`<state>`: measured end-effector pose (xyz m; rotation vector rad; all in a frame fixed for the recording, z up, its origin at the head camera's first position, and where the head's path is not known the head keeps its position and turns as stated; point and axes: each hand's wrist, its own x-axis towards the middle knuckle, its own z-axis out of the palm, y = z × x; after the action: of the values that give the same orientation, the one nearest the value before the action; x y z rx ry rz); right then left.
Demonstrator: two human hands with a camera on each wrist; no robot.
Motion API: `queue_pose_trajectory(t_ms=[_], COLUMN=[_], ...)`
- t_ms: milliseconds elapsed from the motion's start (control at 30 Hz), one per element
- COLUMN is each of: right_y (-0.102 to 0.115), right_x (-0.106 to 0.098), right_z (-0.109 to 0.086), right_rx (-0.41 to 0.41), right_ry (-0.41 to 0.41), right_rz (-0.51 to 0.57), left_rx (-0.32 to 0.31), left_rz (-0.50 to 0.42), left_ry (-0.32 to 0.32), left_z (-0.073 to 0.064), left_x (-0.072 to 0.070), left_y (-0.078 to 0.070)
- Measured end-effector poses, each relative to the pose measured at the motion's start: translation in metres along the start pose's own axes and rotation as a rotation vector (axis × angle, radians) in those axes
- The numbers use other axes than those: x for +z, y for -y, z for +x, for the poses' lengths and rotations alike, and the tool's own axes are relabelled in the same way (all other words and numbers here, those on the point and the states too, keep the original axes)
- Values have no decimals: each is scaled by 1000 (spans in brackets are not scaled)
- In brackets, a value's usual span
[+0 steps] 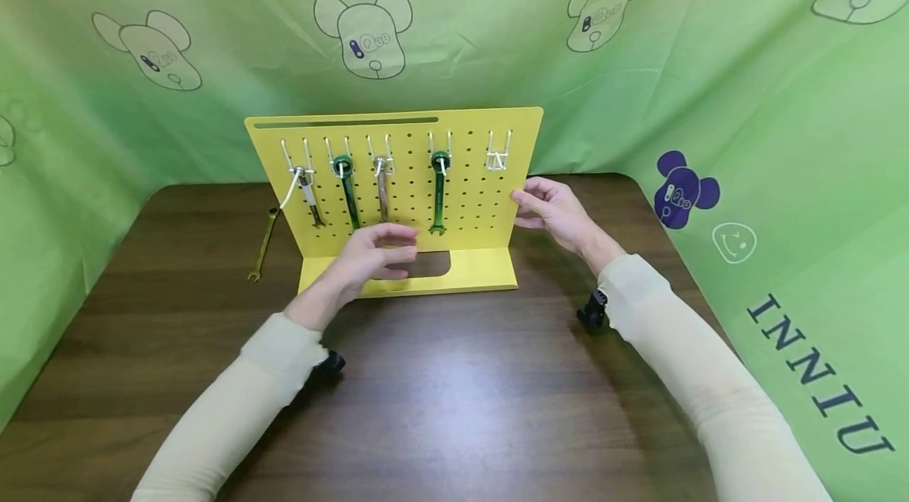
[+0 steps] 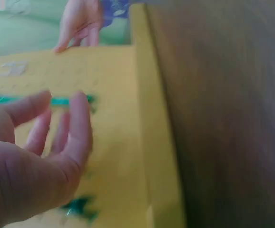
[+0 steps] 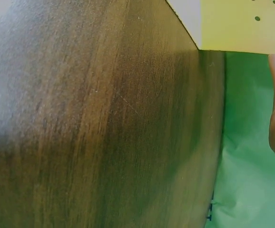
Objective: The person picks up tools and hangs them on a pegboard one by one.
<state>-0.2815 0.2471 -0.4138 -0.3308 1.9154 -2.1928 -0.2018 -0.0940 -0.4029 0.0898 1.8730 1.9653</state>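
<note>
A yellow pegboard [image 1: 469, 226] stands on the table, with several combination wrenches hanging from its white hooks. My right hand [image 1: 557, 211] grips the board's right edge, its thumb tip overlapping the front face. In front of the lower middle of the board, my left hand [image 1: 372, 253] holds nothing, its fingers loosely bent and spread from the thumb. Just right of it hangs a green wrench [image 1: 439, 194]. Another green wrench [image 1: 346, 185], a bronze-toned wrench [image 1: 383, 190] and a silver wrench [image 1: 308, 194] hang toward the left. The left hand partly covers some lower ends.
A gold-coloured wrench [image 1: 263, 245] lies on the brown table [image 1: 454, 391], left of the board. The rightmost hook [image 1: 497, 160] carries no wrench. A long white prong [image 1: 289, 190] juts out at the far-left hook. Green printed cloth [image 1: 469, 36] surrounds the table.
</note>
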Motion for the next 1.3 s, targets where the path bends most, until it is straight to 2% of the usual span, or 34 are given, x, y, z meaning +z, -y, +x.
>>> queue_pose_trajectory(t_ms=[100,167,233,333,467,567,667,767,900,1100,1300], right_y=[2,4,5,7,6,4,2,1,-1,-3,-3], right_x=[0,1,2,3,4,3,2,2,0,-4,-3], right_z=[0,1,1,1,2,1,0,-1,-3,-3,-1], right_rx=[-6,-7,-4,-8,-13,3,16,18,11,10,4], right_ry=[1,0,2,5,2,-4,-11,-10,-12,-30,-11], right_rz=[-4,-4,-2,-4,-8,-5,-4,1,1,2,-8], left_rx=[62,102,122,126,51,-54,-140,-184,-210,-234,-261], left_rz=[50,93,131,96,127,281,390,443,492,529,516], left_ry=[3,-21,-84,-203,-336,-373,-371,-357,-354,-366,-346], left_z=[-18,-30,-40,-53,-67,-73,-76,-75,-68,-55,-58], left_x=[-28,-52,-79,-125,-177,-201,-214,-218,-218,-219,-220], left_y=[-10,-16,-21,-27,-24,-13,-1,10,19,25,25])
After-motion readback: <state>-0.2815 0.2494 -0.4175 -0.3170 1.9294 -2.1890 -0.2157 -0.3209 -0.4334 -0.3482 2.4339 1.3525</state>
